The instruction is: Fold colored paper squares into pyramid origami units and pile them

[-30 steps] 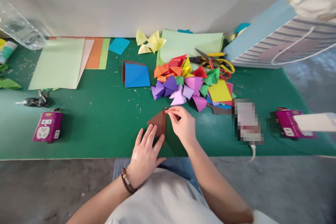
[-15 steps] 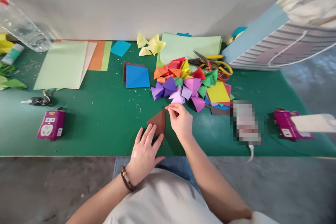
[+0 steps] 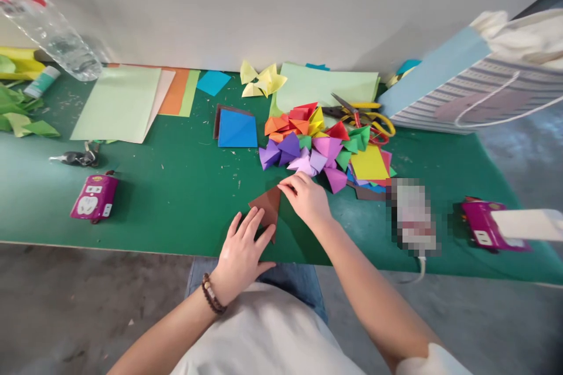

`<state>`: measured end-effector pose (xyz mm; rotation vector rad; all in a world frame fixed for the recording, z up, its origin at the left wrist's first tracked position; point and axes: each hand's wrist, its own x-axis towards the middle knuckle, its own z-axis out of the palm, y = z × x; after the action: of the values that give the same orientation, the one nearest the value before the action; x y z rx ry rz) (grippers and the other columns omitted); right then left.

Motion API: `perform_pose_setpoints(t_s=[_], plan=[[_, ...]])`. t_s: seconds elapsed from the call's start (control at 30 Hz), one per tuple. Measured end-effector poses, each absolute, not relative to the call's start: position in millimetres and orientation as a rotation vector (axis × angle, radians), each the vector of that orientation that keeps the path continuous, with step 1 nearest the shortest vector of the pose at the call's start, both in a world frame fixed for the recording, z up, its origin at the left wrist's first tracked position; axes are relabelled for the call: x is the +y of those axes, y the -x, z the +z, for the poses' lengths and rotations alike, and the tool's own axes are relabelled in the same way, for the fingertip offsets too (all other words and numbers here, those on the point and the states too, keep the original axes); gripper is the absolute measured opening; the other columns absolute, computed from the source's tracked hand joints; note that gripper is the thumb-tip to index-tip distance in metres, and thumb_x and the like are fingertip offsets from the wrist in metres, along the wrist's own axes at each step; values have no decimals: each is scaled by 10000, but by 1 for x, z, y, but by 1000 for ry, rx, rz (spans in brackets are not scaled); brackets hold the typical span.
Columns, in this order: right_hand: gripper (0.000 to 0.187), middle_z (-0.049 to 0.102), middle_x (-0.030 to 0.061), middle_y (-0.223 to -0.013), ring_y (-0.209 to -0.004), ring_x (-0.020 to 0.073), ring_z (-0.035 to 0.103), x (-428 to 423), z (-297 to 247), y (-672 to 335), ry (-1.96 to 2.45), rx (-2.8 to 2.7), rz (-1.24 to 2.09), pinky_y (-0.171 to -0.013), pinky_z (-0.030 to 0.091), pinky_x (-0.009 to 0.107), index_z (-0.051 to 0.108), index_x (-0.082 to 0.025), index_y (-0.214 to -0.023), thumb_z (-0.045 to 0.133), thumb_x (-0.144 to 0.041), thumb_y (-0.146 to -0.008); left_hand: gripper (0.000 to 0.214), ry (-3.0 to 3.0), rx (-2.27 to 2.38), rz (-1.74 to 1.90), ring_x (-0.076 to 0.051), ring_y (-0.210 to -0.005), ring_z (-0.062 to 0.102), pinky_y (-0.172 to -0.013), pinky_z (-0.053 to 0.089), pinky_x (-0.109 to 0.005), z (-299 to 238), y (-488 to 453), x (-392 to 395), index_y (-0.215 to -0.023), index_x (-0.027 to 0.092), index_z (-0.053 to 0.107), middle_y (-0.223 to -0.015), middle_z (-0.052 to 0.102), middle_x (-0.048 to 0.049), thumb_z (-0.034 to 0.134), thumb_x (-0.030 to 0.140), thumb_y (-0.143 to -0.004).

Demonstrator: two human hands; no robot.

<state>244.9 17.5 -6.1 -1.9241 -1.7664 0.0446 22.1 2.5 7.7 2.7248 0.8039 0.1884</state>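
A brown folded paper triangle lies on the green table near its front edge. My left hand lies flat on the triangle's lower part, fingers spread, with a bead bracelet on the wrist. My right hand has its fingers curled together, pinching the triangle's top corner. Just beyond my right hand is a heap of folded paper pieces in purple, orange, red, green and yellow.
A blue square on brown paper, pale green sheets, yellow folded pieces, scissors, a striped paper bag, two magenta boxes, keys and a plastic bottle lie around.
The camera view has tilted slightly, so the table sits lower in view. My right hand's fingertips have slid along the triangle's top corner; my left hand stays flat on the paper.
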Motion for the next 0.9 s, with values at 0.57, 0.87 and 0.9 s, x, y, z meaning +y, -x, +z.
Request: perform_pose_setpoints(t_s=[0.57, 0.87, 0.9], plan=[[206, 680, 30, -773, -691, 142, 642, -17, -8, -239, 1622, -2022, 185, -636, 479, 256, 648, -190, -819, 516, -275, -953, 907, -2726, 829, 206, -296, -1423, 296, -1165, 245, -517, 9, -23, 2, -1390, 140, 393, -1508, 371, -160, 807, 483, -659], [192, 677, 30, -759, -684, 141, 629, -37, -8, -228, 1540, -2108, 202, -651, 469, 262, 639, -189, -797, 530, -245, -945, 932, -2725, 839, 252, -294, -1413, 319, -1162, 256, -508, 9, -24, 2, -1419, 76, 319, -1479, 412, -180, 752, 509, -716], [199, 673, 28, -750, -685, 141, 627, -39, -7, -227, 1534, -2123, 202, -655, 467, 262, 635, -190, -782, 530, -238, -944, 930, -2726, 838, 252, -294, -1414, 317, -1164, 252, -506, 9, -24, 2, -1417, 75, 322, -1481, 411, -179, 750, 512, -716]])
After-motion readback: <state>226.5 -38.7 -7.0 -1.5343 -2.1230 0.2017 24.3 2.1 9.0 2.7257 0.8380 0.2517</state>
